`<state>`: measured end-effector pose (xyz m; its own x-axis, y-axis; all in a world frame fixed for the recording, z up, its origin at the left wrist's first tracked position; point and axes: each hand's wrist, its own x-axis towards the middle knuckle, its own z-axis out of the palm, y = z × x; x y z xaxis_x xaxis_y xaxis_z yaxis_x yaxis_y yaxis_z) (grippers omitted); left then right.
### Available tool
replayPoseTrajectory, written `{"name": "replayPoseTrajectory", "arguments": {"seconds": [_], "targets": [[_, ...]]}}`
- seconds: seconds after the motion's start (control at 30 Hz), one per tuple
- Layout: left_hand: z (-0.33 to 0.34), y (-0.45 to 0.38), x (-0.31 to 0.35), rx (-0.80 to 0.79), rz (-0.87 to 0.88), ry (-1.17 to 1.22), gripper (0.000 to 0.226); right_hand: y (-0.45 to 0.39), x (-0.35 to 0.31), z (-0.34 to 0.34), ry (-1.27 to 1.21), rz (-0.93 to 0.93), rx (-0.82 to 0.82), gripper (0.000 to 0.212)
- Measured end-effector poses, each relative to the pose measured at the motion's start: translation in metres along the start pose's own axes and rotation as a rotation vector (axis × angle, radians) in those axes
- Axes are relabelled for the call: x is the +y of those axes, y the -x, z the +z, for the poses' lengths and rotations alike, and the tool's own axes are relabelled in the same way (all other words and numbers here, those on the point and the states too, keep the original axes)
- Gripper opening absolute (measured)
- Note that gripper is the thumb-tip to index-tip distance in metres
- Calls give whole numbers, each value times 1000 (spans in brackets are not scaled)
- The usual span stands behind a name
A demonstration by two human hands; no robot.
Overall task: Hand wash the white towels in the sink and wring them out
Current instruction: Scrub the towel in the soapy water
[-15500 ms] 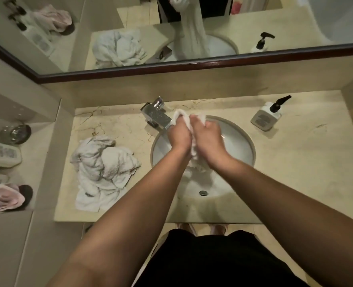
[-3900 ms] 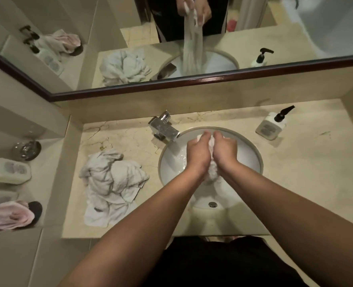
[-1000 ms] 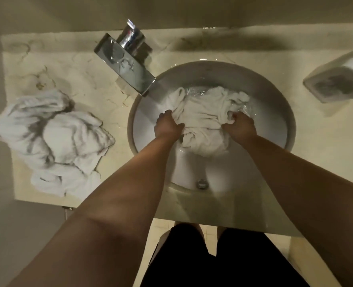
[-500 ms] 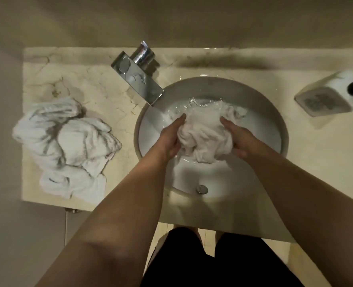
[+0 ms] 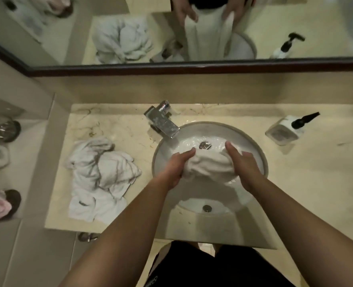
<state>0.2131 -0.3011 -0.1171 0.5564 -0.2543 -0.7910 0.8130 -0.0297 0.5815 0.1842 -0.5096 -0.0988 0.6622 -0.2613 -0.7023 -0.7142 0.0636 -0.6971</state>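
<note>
Wet white towel (image 5: pixel 209 165) held above the sink (image 5: pixel 260 154), gripped at its ends between left hand (image 5: pixel 176 165) and right hand (image 5: pixel 243 166). Towel pile (image 5: pixel 101 177) lies on the tabletop (image 5: pixel 316 183), beyond the left hand. Risk: dripping water may wet the tabletop if the towel drifts off-basin.

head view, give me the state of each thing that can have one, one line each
towel: wet, bunched, lifted over the sink, a hand at each end
left hand: grips the towel's left end
right hand: holds the towel's right end
sink: holds some water
faucet: no stream visible
towel pile: crumpled on the counter
soap dispenser: upright
</note>
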Motion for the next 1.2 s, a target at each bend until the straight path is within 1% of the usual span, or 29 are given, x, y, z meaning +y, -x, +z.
{"name": "replayPoseTrajectory", "arguments": {"seconds": [0.03,0.07,0.1,0.13,0.17,0.2,0.23,0.27,0.37,0.4,0.47,0.5,0.53,0.6,0.67,0.7,0.77,0.83,0.9,0.97,1.03,1.07,1.17,1.2], "targets": [[4,5,5,53,61,-61,75,11,-7,0,-12,-61,12,59],[7,9,7,83,125,-118,86,19,-11,1,-34,-105,19,53],[10,14,9,91,188,-173,87,31,-17,1,-58,-132,18,42],[17,26,13,73,266,-189,77,40,-22,2,-76,-149,26,33],[22,35,18,61,336,-193,62,49,-27,4,-94,-159,46,29],[28,47,24,57,376,-182,47,57,-33,7,-111,-170,76,30],[33,53,27,65,409,-164,38,61,-36,10,-114,-189,94,33],[36,58,30,90,427,-146,37,66,-40,14,-118,-214,113,38],[46,58,36,172,367,-80,46,78,-47,35,-120,-274,119,72],[52,57,37,192,338,-48,50,80,-49,44,-112,-293,119,72],[65,58,35,216,250,22,63,84,-52,62,-59,-326,157,61],[71,58,33,247,229,77,66,85,-54,68,0,-333,186,60],[76,60,32,270,216,132,64,85,-57,72,64,-339,216,62],[82,61,28,248,158,177,52,76,-59,73,112,-332,288,66],[85,66,27,211,105,160,36,64,-59,68,49,-239,357,64],[84,66,27,205,108,139,31,61,-58,66,19,-189,373,62],[79,63,31,233,141,70,32,63,-55,69,-12,-143,343,58],[70,54,38,271,152,52,41,72,-50,78,-28,-144,280,54],[64,49,44,285,123,58,54,83,-43,87,-15,-158,247,53],[63,50,47,268,102,78,62,88,-43,90,32,-202,293,56],[68,56,48,242,110,73,61,82,-52,85,72,-225,379,57],[73,62,49,224,113,52,59,75,-56,79,47,-210,407,56],[79,69,47,183,163,-9,57,59,-66,69,-74,-98,386,48],[78,70,49,213,199,-7,55,60,-68,71,-73,-87,357,48]]}}
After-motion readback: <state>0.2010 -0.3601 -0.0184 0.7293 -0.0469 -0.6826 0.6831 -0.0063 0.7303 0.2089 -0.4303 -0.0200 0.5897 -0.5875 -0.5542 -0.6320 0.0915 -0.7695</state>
